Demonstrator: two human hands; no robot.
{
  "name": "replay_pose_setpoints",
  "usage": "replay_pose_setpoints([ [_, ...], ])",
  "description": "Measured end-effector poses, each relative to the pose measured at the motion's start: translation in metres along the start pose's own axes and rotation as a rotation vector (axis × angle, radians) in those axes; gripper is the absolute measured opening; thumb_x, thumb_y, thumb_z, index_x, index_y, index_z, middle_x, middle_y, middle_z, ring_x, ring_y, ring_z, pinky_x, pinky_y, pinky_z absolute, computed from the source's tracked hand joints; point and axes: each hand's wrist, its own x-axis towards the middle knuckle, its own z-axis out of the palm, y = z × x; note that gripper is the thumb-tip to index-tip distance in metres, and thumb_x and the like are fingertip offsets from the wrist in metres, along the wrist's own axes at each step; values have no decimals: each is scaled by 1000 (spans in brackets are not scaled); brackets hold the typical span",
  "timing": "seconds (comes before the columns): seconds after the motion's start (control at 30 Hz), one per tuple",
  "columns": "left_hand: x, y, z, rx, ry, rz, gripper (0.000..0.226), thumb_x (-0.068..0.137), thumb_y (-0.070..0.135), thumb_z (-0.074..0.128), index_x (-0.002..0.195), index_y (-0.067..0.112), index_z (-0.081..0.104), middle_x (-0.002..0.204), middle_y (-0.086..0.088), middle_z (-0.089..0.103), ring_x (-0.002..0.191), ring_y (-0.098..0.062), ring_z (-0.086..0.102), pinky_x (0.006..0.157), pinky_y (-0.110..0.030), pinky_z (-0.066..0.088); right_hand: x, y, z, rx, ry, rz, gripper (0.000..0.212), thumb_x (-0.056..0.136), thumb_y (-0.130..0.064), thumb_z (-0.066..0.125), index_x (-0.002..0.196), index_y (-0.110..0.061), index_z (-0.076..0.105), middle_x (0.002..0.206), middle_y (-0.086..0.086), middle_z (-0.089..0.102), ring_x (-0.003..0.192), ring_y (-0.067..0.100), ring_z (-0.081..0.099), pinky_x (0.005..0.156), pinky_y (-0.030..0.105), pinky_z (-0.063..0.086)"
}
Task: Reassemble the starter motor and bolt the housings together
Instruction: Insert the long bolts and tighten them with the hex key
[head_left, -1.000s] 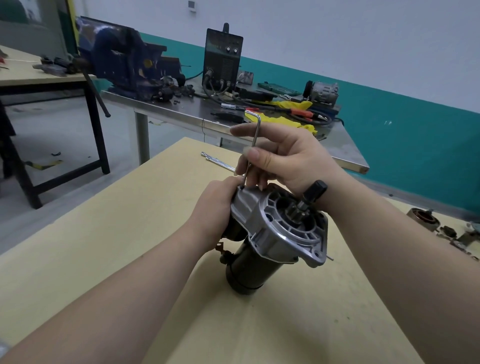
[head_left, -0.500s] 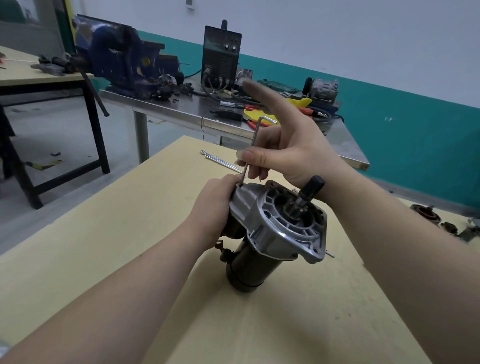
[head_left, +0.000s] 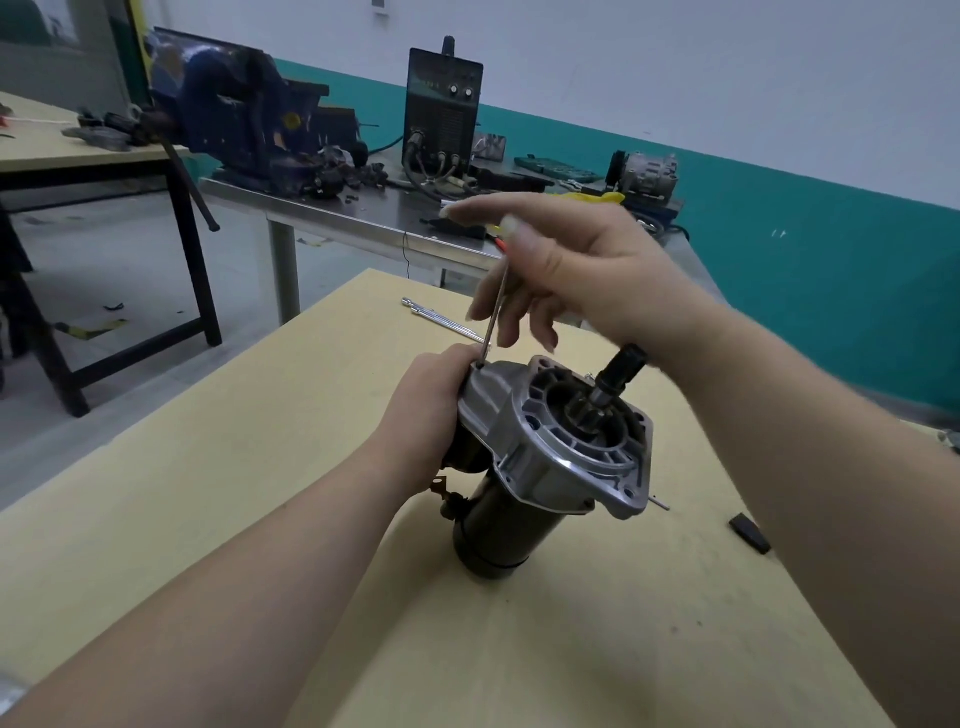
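A: What stands nearest on the wooden table (head_left: 218, 519)?

B: The starter motor (head_left: 540, 467), tilted, its black body end resting on the tabletop and its silver housing (head_left: 545, 431) and shaft (head_left: 618, 371) uppermost. The left hand (head_left: 431, 405) wraps around the motor's far side.

A: And above it?

B: The right hand (head_left: 582, 270) pinches a hex key (head_left: 491, 322) whose lower tip sits in the housing's top corner; the index finger is extended.

A: Farther back?

B: A metal rod (head_left: 441, 319) lies on the table; beyond, a steel bench (head_left: 363, 223) carries a blue vise (head_left: 244, 130) and a black welder (head_left: 441, 114)
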Motion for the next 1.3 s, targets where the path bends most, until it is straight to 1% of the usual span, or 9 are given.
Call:
replay_pose_setpoints([
  [0.17,4,-4,-1,-4,11,-32,41,99,31,53,62,29,70,61,-1,62,68,-24,60,62,-36,52,8,-24,-11,-467,21,64,31,112,-34,50,106,-18,77,80,6,79,66,22,75,59,29,55],
  [0.27,0,4,3,96,8,25,28,83,35,47,64,20,61,68,-10,59,75,-28,54,71,-46,49,16,-27,-4,-653,94,36,29,113,-31,46,115,-19,72,70,4,76,54,16,72,60,31,59],
  [0.4,-2,6,6,21,6,-40,28,77,42,51,56,23,53,59,-4,49,70,-28,46,72,-49,40,22,-27,6,-243,165,163,24,113,-28,48,109,-12,65,77,9,79,50,24,67,42,29,47],
  [0.57,-1,3,4,-31,1,-41,27,77,42,51,57,24,54,60,-1,50,72,-26,46,74,-47,39,10,-14,-4,321,77,258,19,107,-13,59,120,1,62,90,26,74,66,29,69,51,27,51],
  [0.77,3,0,6,30,-2,-20,34,79,44,49,53,29,65,56,5,54,71,-27,50,75,-44,40,5,7,9,242,275,55,18,97,-2,72,102,-3,55,86,23,77,58,33,70,45,30,48],
  [0.9,3,-2,4,-45,-4,-23,31,82,44,53,64,21,63,65,-7,55,74,-27,50,75,-44,40,5,12,9,267,139,-3,25,96,-2,71,121,-8,72,87,20,76,61,32,70,51,31,54],
  [1.0,5,-4,3,-79,15,-29,29,101,35,55,90,10,64,75,-15,55,78,-27,52,73,-41,41,7,15,12,220,134,-33,34,100,1,66,131,-12,72,85,17,75,59,29,67,51,30,53],
  [1.07,8,-7,3,-87,21,-51,31,108,27,51,87,9,63,70,-11,55,76,-28,52,73,-42,41,8,16,14,138,154,-84,33,102,2,62,130,-12,71,82,15,75,54,27,67,48,29,51],
  [1.3,7,-3,4,-148,4,-115,30,77,47,58,67,18,54,59,-3,52,66,-26,48,69,-40,40,6,-3,-5,249,-38,35,24,103,-10,60,122,-1,72,92,26,70,67,31,66,48,26,48],
])
